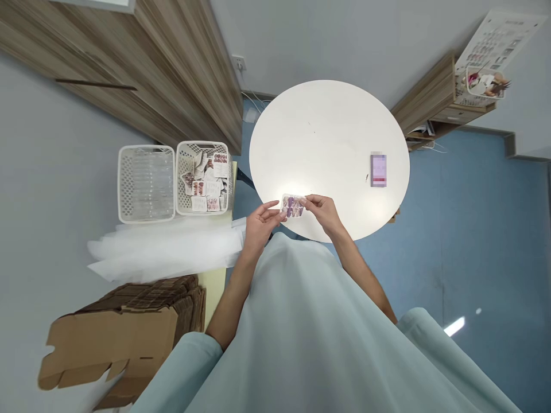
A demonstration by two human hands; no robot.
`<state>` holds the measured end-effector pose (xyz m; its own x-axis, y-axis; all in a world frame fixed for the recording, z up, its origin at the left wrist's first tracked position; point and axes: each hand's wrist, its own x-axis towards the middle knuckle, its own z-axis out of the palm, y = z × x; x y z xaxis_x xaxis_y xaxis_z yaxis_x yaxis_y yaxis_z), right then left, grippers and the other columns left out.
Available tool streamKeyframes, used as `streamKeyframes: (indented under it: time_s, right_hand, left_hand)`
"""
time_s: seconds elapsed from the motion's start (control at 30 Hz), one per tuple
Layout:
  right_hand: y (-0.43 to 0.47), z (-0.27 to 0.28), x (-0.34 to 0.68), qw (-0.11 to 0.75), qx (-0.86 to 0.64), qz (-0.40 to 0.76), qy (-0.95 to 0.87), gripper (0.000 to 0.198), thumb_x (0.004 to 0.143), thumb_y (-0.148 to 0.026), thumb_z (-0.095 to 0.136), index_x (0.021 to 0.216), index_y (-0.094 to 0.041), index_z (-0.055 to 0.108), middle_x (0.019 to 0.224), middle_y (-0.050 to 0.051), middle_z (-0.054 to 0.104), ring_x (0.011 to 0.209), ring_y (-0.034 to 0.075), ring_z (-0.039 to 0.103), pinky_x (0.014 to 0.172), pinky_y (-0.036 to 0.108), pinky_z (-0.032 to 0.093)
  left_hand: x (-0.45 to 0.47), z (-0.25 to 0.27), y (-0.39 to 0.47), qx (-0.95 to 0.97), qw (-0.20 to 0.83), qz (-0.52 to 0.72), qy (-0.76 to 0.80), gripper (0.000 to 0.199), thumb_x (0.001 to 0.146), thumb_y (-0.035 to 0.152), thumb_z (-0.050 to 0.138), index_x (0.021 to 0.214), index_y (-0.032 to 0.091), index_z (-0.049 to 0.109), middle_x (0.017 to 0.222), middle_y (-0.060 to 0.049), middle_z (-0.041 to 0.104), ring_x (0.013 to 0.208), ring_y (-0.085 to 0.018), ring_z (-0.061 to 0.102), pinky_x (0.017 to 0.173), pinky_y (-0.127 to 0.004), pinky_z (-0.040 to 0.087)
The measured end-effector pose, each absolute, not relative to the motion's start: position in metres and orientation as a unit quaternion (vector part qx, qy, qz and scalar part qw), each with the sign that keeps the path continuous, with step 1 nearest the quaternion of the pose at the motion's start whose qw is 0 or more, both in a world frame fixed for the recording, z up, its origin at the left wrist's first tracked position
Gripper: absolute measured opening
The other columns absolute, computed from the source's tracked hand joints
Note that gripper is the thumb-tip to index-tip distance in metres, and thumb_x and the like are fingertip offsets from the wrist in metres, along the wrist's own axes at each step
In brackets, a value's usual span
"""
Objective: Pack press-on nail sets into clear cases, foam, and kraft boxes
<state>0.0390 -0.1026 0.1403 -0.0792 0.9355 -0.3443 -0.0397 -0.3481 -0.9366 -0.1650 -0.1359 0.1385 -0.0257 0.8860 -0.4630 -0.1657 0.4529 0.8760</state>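
A small white card of press-on nails [293, 206], with purple and pale sparkly nails in rows, is held up over the near edge of the round white table [331, 132]. My left hand [261, 225] grips its left edge, the thumb at the lower left corner and the other fingers reaching along that side. At the upper right corner, my right hand [322, 212] pinches the card between thumb and fingertips.
On the table's right lies a pink-and-white phone-like item [378, 170]. To my left stand a white basket of nail cards [230, 189], a basket of clear plastic pieces [124, 221], white plastic sheets [167, 249] and flattened cardboard boxes [124, 338]. A wooden cabinet [430, 94] stands at right.
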Motion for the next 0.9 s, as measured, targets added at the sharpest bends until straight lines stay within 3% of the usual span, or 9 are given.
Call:
streamKeyframes:
  time_s: [0.33,0.5,0.67,0.8,0.9]
  right_hand:
    - [-0.100,0.140,0.045,0.403,-0.555,0.599,-0.413,0.042,0.077,-0.064,0.086,0.088,-0.024,0.081,0.099,0.005,0.080,0.099,0.025,0.071,0.094,0.040,0.057]
    - [-0.101,0.138,0.047,0.395,-0.559,0.584,-0.437,0.041,0.080,-0.065,0.083,0.084,-0.024,0.079,0.095,0.005,0.078,0.094,0.024,0.069,0.085,0.038,0.056]
    - [-0.102,0.142,0.047,0.391,-0.558,0.558,-0.474,0.039,0.085,-0.064,0.079,0.088,-0.025,0.079,0.097,0.004,0.076,0.089,0.022,0.067,0.074,0.034,0.053]
    - [-0.105,0.148,0.049,0.368,-0.552,0.583,-0.469,0.038,0.088,-0.063,0.076,0.096,-0.026,0.078,0.086,0.003,0.075,0.078,0.020,0.066,0.065,0.032,0.051]
    - [-0.110,0.151,0.052,0.360,-0.541,0.589,-0.480,0.035,0.085,-0.060,0.081,0.097,-0.027,0.080,0.094,0.004,0.078,0.085,0.021,0.070,0.072,0.034,0.054]
  left_hand:
    - [-0.164,0.133,-0.133,0.313,0.604,0.421,0.600,0.059,0.066,0.054,0.096,0.107,0.016,0.076,0.094,-0.010,0.079,0.083,-0.025,0.077,0.071,-0.033,0.055]
    - [-0.164,0.128,-0.132,0.324,0.603,0.416,0.599,0.052,0.068,0.054,0.096,0.099,0.017,0.077,0.089,-0.008,0.078,0.080,-0.023,0.076,0.070,-0.032,0.055]
    - [-0.166,0.115,-0.127,0.357,0.566,0.405,0.623,0.045,0.070,0.056,0.094,0.088,0.018,0.078,0.075,-0.004,0.074,0.064,-0.017,0.068,0.065,-0.031,0.054]
    - [-0.165,0.119,-0.120,0.371,0.565,0.407,0.614,0.048,0.081,0.062,0.083,0.099,0.018,0.082,0.091,-0.009,0.080,0.073,-0.020,0.073,0.065,-0.030,0.054]
    - [-0.164,0.128,-0.115,0.365,0.562,0.414,0.617,0.051,0.088,0.065,0.075,0.103,0.018,0.084,0.102,-0.011,0.081,0.079,-0.021,0.075,0.066,-0.031,0.054]
